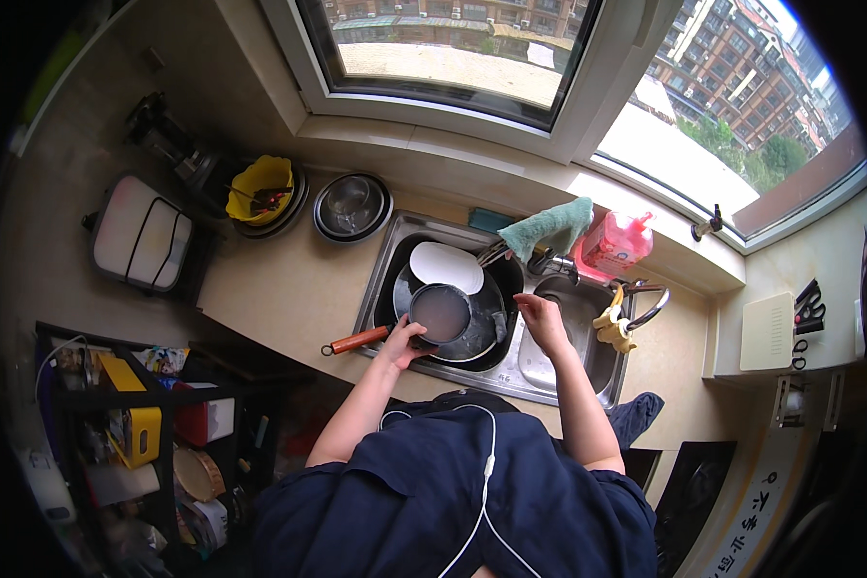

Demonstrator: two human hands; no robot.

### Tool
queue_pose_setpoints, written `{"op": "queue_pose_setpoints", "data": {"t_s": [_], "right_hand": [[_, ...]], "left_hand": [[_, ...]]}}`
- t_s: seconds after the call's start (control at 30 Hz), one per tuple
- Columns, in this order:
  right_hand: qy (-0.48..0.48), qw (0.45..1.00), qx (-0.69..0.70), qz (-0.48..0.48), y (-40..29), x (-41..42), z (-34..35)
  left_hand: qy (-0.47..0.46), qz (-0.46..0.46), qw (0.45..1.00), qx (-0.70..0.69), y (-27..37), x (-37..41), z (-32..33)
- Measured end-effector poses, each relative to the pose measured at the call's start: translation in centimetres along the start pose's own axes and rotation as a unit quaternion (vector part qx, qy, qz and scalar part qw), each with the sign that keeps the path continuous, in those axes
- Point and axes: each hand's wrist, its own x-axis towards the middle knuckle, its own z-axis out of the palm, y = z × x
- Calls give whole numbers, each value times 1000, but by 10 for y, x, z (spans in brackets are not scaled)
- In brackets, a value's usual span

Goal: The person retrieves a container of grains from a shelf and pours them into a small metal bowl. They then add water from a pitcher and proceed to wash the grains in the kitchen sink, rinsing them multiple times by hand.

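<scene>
My left hand (404, 343) grips a small dark round bowl (441, 313) by its lower left side. Cloudy liquid fills the bowl, which is held over the left basin (514, 278) of a steel double sink. Below it lie a dark pan (480, 339) and a white oval dish (446, 267). A brown wooden handle (357, 341) sticks out over the basin's left edge; its join is hidden behind my hand. A crumpled grey cloth (501, 326) lies by the pan's right side. Over the right basin (538, 365), near the divider, my right hand (543, 323) has loosely bent fingers with nothing visible in them.
A teal cloth (549, 227) drapes over the faucet (493, 253). Behind the right basin stands a pink jug (615, 246), with yellow gloves (613, 329) hanging nearby. Metal bowls (352, 207) and a yellow basket (259, 189) sit left of the sink; a dark cloth (636, 419) lies right.
</scene>
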Motion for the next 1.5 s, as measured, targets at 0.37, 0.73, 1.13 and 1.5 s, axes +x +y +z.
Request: {"op": "queue_pose_setpoints", "data": {"t_s": [0.37,0.73,1.13,1.5], "right_hand": [[-47,998,16,24,5,-6,13],[-77,997,18,28,0,-5,18],[-102,994,28,27,2,-3,30],[-142,989,-1,35,2,-6,31]], "left_hand": [[2,10,1000,0,6,-3,2],[52,-12,998,-23,9,0,-1],[104,-28,994,-6,10,5,0],[131,8,990,54,15,1,2]]}}
